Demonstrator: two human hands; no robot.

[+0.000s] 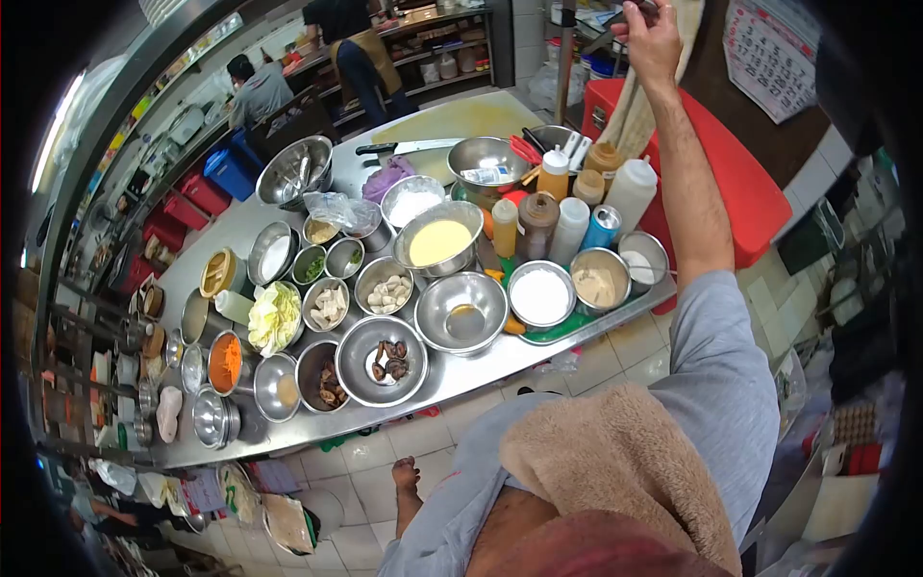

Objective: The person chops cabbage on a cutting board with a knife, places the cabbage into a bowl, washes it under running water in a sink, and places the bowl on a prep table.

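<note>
My right hand is raised at the top right edge, fingers closed around a flat grey blade-like tool partly cut off by the frame. Low beside my body hangs my left hand, its fingers loosely bent and apart, with nothing visible in it. The steel table before me carries a bowl with dark mushroom-like pieces, a bare-bottomed steel bowl, a bowl of yellow liquid and a bowl of white powder. Cabbage leaves and shredded carrot fill containers on the left.
Squeeze bottles and a blue can crowd the table's right end. A large knife lies at the back. Beyond the corner stands a red plastic piece. Two people are at the far counter. White tiles cover the floor.
</note>
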